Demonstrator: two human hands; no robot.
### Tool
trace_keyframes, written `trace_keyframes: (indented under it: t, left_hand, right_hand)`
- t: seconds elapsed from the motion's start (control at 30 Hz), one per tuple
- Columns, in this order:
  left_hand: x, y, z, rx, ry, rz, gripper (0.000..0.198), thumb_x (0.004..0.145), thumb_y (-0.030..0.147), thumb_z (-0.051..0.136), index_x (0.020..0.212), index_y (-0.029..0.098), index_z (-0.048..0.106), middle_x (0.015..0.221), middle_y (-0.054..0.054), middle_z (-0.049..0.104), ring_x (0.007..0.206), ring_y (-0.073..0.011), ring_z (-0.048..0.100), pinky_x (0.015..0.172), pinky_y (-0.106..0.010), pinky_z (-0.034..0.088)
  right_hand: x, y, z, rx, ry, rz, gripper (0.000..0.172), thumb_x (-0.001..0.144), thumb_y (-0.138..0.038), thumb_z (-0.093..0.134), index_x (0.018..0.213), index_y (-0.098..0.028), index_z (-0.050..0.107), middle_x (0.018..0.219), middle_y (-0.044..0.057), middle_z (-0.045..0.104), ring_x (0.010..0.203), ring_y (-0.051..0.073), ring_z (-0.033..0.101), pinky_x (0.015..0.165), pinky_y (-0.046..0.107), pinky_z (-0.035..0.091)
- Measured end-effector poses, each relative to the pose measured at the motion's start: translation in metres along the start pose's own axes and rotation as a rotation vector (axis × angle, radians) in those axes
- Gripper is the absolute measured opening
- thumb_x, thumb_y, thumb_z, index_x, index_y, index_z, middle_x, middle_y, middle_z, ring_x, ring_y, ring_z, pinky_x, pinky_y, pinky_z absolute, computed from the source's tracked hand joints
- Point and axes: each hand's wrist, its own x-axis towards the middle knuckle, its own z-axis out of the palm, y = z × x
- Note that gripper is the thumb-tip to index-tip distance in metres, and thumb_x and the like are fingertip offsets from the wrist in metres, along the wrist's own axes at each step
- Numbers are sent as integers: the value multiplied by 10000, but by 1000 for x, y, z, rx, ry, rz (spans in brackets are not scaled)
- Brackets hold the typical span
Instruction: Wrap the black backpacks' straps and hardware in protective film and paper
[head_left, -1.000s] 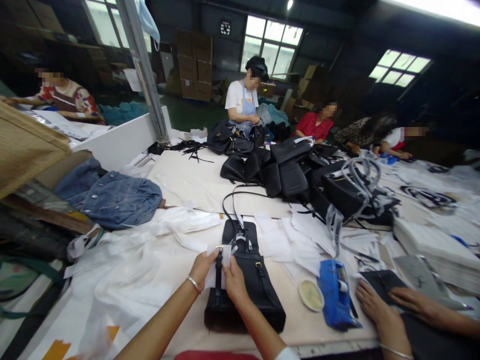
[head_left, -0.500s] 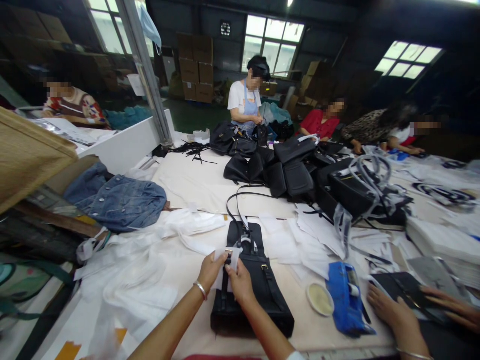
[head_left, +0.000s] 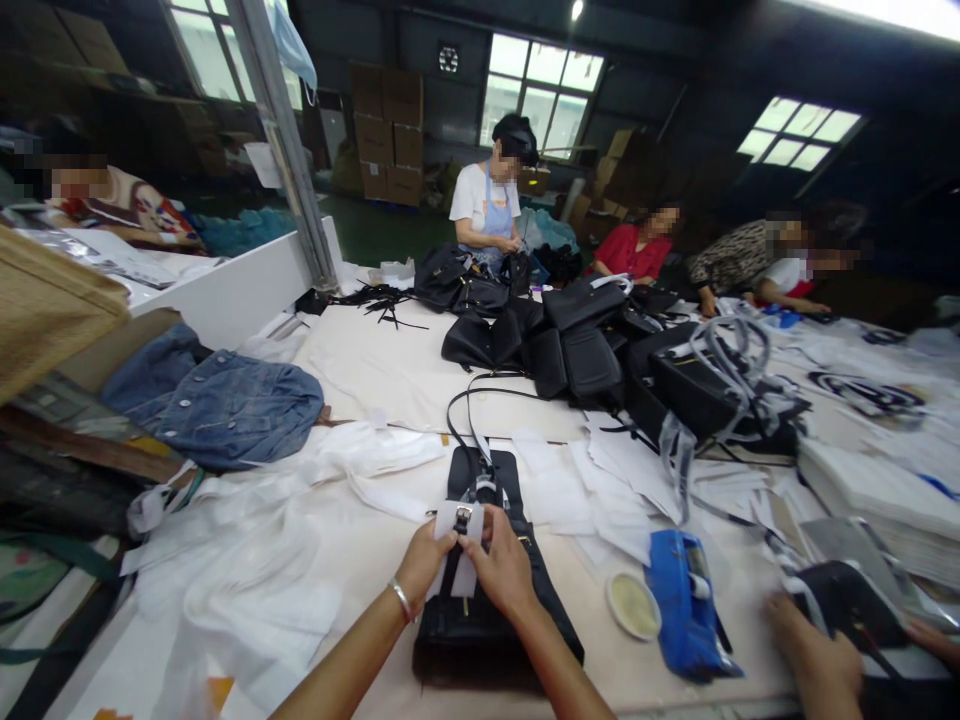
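Observation:
A black leather backpack lies on the table in front of me, its flap folded away from me and its thin straps trailing toward the far side. Over its left front strap sits a small white foam sheet, with a metal buckle showing on top of it. My left hand pinches the sheet's left edge by the buckle. From the other side, my right hand grips the sheet, thumb just below the buckle. Both thumbs nearly meet there; the fingertips beneath are hidden.
White foam sheets cover the left; a denim garment lies beyond. Black bags are piled at the back. To the right are a blue tape dispenser, a round lid and a co-worker's hand at another bag.
My hands have shifted on the foam sheet, and the buckle now shows more fully. My right fingers have moved up along its right edge. The co-worker at right has lifted their bag.

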Motion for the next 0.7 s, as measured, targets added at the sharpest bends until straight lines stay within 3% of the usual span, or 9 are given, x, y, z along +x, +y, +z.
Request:
trace_keyframes:
  t: [0.07,0.27,0.47,0.7]
  left_hand:
    - [1,2,1,48,-34,31,392,695,272,621,1067,151,644,1051,-83,690,1070,-281,574,892,-369,454]
    - [-1,1,1,134,-28,41,454,715,319,614,1130,133,608,1178,-104,629,1098,-303,553,910,-388,442]
    - [-7,7,2,52,-115,-8,531,733,351,632,1214,143,550,1149,-103,641,1127,-293,532,917,-380,439]
    - [-4,15,2,53,-227,-62,499,758,372,619,1199,146,566,1103,-96,656,1062,-275,565,919,-381,427]
  right_hand:
    - [10,-1,-7,58,-14,3,537,752,-374,610,1246,-235,451,1121,60,607,930,212,597,793,318,458]
    - [33,1,-3,242,-116,-10,193,791,-347,551,891,-203,633,838,7,666,763,174,600,689,271,442]
    - [33,10,-1,360,-124,36,219,758,-372,607,873,-190,641,799,2,661,708,160,580,634,254,423]
    - [36,10,-16,513,-222,45,268,696,-379,686,850,-168,625,783,1,651,692,144,568,605,232,410]
